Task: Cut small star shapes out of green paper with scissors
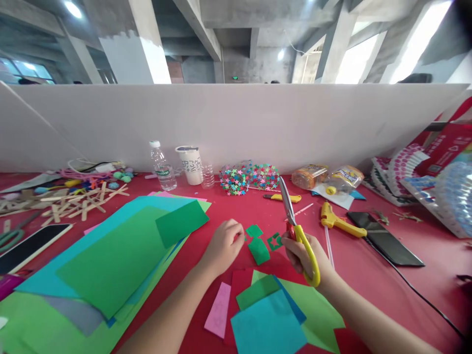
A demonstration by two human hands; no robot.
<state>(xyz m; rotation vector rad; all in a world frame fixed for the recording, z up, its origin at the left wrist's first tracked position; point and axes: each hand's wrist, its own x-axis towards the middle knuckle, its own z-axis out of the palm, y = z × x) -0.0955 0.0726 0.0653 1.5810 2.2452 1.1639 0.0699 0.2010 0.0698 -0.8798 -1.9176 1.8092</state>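
In the head view my right hand (309,251) grips a pair of scissors (286,201) with yellow and red handles, blades pointing up and away from me. My left hand (225,245) is closed above the red tabletop, fingers curled in; what they hold, if anything, is hidden. A tiny green bit shows beside its fingertips. Between the hands lie small green pieces: a square-like piece (259,251), a smaller scrap (254,230) above it, and a piece with a star-shaped hole (275,241) near my right fingers.
Stacked coloured sheets (118,255) lie left; offcuts (269,322) lie in front. Behind are a water bottle (163,167), a cup (190,166), star-covered balls (235,180) and a yellow cutter (289,198). Rightward are a glue gun (341,221) and a phone (385,239); popsicle sticks (84,202) lie far left.
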